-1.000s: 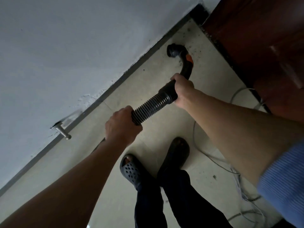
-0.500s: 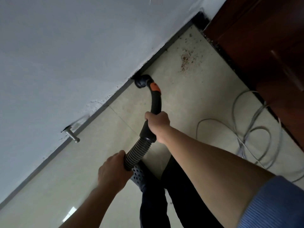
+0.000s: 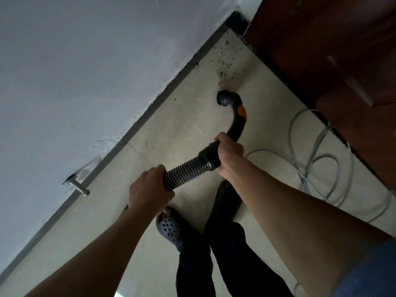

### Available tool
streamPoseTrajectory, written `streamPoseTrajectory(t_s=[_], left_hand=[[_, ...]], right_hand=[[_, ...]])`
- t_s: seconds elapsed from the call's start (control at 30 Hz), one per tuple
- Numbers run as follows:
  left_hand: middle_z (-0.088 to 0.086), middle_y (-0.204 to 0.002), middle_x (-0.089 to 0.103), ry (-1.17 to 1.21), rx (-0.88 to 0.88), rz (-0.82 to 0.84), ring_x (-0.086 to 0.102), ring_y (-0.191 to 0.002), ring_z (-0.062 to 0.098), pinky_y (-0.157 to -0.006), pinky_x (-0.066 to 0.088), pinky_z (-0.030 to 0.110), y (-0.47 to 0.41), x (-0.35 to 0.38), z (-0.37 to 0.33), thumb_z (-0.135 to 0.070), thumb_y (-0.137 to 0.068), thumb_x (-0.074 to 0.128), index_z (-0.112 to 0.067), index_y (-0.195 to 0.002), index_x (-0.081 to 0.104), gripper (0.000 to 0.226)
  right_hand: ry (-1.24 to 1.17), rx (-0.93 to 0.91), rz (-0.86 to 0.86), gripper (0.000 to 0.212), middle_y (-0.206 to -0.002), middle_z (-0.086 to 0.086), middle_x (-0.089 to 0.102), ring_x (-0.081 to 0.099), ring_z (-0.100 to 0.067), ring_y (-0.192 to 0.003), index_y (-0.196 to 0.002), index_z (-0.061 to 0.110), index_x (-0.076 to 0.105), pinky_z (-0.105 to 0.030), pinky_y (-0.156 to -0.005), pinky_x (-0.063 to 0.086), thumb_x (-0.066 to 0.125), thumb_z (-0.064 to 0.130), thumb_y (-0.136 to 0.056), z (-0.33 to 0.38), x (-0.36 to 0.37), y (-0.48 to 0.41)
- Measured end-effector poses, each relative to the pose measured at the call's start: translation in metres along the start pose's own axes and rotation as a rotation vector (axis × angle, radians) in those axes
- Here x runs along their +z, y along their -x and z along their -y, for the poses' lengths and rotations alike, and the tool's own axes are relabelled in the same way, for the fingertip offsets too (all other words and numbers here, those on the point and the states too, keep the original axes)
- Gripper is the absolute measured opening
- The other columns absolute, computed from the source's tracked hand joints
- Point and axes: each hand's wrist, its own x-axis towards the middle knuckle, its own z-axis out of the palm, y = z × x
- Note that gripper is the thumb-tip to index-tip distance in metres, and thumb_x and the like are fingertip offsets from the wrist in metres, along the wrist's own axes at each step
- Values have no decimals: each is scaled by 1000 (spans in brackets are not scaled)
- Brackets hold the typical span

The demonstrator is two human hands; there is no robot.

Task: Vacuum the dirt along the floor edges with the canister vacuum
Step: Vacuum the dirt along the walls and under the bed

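While my right hand [image 3: 229, 154] clamped the curved handle [image 3: 236, 127] to aim its nozzle [image 3: 222, 99] at the crumbs [image 3: 224, 69], my left hand [image 3: 150, 189] gripped the ribbed hose [image 3: 185, 172], taking up slack.

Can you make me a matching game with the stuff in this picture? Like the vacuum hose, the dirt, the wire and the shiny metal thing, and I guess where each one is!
Things:
1. Ribbed hose
2. Brown dirt
3. Grey cable
4. Metal door stop

Places:
A. Sticking out at the bottom of the white wall
B. Lying in loops beside the brown wooden furniture
C. Scattered on the floor near the corner, just past the nozzle
D. Held between the left hand and the right hand

Pairs: 1-D, 2-C, 3-B, 4-A
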Motion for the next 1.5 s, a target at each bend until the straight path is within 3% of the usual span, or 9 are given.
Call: streamPoseTrajectory(t_s=[0.2,0.33,0.53,0.73,0.9,1.07,1.17,1.27,1.5], left_hand=[[-8,-81,56,-58,74,67,55,-77,14,-66,49,31,5,7,-11,-28,-74,67,-25,-92,52,24],[-5,-86,58,-7,101,62,57,-82,17,-70,50,32,-14,10,-43,-26,-75,68,-23,-94,53,25],[-6,-82,58,35,33,-12,59,-79,18,-69,53,35,-33,1,-28,-27,-72,71,-22,-92,51,29],[-9,-80,53,-87,14,-15,50,-73,12,-52,30,24,-18,13,30,-26,-75,70,-24,-90,47,28],[-10,-84,53,-112,151,61,49,-78,10,-61,36,24,-15,42,30,-28,-78,66,-25,-96,51,24],[-9,-85,49,-121,281,89,46,-79,9,-63,35,25,-9,79,16,-26,-80,64,-23,-100,50,24],[-8,-86,54,-109,361,92,52,-82,12,-64,43,28,-3,104,12,-26,-78,63,-22,-98,50,24],[-6,-89,56,-106,391,88,52,-83,14,-65,42,29,0,123,11,-24,-77,62,-21,-96,50,23],[-6,-83,53,-106,388,10,52,-77,17,-62,39,28,-43,142,9,-25,-78,61,-22,-92,45,22]], right_hand=[[-69,18,-71,37,-96,-12,71,69,-28,-76,-116,2,60,-33,-56,55,66,18,-83,-14,-23,-9],[-137,-4,-146,39,-95,-12,68,67,-26,-73,-119,2,58,-31,-52,53,66,18,-84,16,-40,-23],[-33,-91,-62,41,-97,-13,67,65,-24,-70,-121,1,58,-26,-47,49,63,19,-85,39,2,-26],[81,-85,41,43,-107,-15,69,68,-30,-82,-121,5,57,-30,-53,52,64,22,-82,-15,45,-18],[25,-122,-161,42,-107,-14,67,66,-32,-91,-118,3,58,-42,-77,57,66,25,-84,-54,7,-31],[-205,-59,-282,44,-101,-11,70,68,-31,-86,-117,7,62,-42,-75,59,70,26,-78,-95,-49,-45],[-312,-56,-336,39,-94,-10,71,70,-29,-83,-111,7,64,-43,-75,60,71,24,-77,-117,-79,-52],[-388,-102,-324,33,-86,-7,71,70,-24,-75,-111,5,62,-38,-70,60,69,18,-81,-129,-93,-61],[-346,-279,-193,28,-80,-7,70,68,-26,-77,-108,4,59,-45,-82,59,67,13,-83,-102,-74,-100]])
